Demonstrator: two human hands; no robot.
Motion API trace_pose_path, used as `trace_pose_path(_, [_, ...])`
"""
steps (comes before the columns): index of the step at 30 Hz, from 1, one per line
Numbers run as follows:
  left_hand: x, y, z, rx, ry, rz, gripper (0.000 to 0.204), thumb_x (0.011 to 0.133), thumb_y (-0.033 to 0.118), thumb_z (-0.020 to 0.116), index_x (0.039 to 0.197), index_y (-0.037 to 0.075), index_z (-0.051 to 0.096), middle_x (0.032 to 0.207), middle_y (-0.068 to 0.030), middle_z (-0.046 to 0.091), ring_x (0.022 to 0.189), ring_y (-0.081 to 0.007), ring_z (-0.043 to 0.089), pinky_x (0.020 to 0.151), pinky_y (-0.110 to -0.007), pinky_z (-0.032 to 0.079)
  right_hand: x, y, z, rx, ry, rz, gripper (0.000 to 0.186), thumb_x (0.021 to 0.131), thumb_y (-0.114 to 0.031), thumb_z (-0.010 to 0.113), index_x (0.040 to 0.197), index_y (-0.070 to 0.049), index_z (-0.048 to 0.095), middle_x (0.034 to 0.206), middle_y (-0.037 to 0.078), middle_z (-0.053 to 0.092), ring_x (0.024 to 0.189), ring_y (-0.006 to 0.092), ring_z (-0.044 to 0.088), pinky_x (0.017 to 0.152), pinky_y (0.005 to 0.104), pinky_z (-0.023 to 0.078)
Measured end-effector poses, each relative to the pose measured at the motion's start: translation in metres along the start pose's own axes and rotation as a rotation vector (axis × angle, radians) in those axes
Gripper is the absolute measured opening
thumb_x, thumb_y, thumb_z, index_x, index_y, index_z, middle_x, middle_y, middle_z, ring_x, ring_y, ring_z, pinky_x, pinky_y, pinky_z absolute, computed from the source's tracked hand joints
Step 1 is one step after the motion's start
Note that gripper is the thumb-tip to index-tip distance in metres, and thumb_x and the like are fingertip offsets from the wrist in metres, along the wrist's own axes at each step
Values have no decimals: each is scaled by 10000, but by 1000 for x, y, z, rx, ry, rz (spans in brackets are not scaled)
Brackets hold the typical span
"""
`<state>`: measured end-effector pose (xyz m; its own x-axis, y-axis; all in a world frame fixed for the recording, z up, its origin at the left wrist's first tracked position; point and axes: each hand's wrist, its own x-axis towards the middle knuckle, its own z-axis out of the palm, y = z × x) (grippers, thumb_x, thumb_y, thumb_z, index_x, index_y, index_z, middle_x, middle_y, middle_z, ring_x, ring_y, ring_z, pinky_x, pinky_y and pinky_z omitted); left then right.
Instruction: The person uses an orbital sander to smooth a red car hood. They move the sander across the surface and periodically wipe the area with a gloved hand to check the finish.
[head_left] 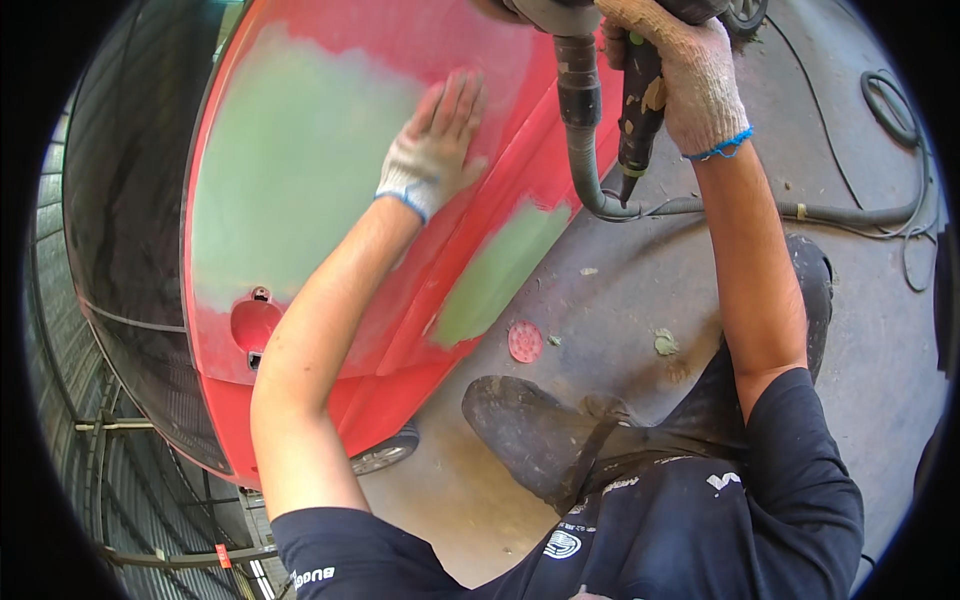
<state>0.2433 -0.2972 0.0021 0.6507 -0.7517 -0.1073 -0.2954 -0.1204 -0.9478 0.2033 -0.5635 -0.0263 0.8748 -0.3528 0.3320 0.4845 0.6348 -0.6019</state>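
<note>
Watching from my remote post, I judge the step in hand to be a check by touch on sanded bodywork. Closest to me, the dark shirt (660, 540) carries pale lettering and a round emblem; its smallest lines are beyond my reading. Further out, the left hand (430, 150), gloved, lies flat with fingers extended, grasping nothing, its palm seemingly against the red car panel (480, 225) at the right edge of a large green patch (290, 150). The right hand (695, 85), also gloved, grasps the dark handle (640, 125) of a power tool, probably a sander, cut off by the upper edge; I find no readable label there. A ribbed hose (582, 110) hangs beside it. The next move, I think, calls for light, even palm pressure and a firm hold on the tool. Beyond, on the floor (620, 310), lies a pink perforated disc (525, 341), with coiled hose (885, 110) well apart to the right.
</note>
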Motion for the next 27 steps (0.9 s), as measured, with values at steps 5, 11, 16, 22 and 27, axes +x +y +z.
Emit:
trace_pose_path(5, [-97, 1, 5, -52, -48, 226, 892, 830, 622, 610, 1558, 162, 375, 1641, -54, 297, 1521, -256, 235, 1251, -411, 138, 2, -4, 2, 21, 54, 24, 128, 843, -135, 733, 847, -17, 684, 696, 23, 624, 579, 106, 565, 510, 252, 428])
trace_pose_path(11, [-133, -54, -9, -121, -33, -16, 860, 793, 578, 681, 1536, 230, 424, 1616, -34, 352, 1482, -234, 322, 1222, -413, 221, 0, -9, 1, -53, 42, 82, 166, 829, -155, 735, 868, 1, 696, 680, 43, 633, 555, 122, 581, 474, 268, 434])
trace_pose_path(16, [-29, -101, -24, -150, 156, -247, 951, 824, 636, 637, 1574, 138, 330, 1645, -39, 295, 1516, -245, 260, 1235, -421, 192, -9, -4, -25, -226, -27, 42, 247, 870, -273, 728, 853, -32, 678, 735, 49, 621, 677, 150, 576, 636, 283, 437])
trace_pose_path(22, [5, -120, -31, -163, 246, -317, 915, 864, 644, 585, 1582, 146, 310, 1650, -46, 277, 1510, -247, 272, 1236, -421, 205, -5, 9, -30, -461, -156, -241, 163, 915, -174, 644, 952, -38, 726, 723, 41, 615, 668, 131, 573, 614, 278, 449])
trace_pose_path(27, [-64, -118, -34, -167, 234, -442, 900, 880, 640, 569, 1584, 147, 304, 1652, -54, 268, 1506, -252, 282, 1234, -421, 219, -9, -2, -17, -240, -81, 30, 187, 860, -207, 725, 863, -22, 693, 731, 38, 623, 659, 129, 571, 615, 277, 434])
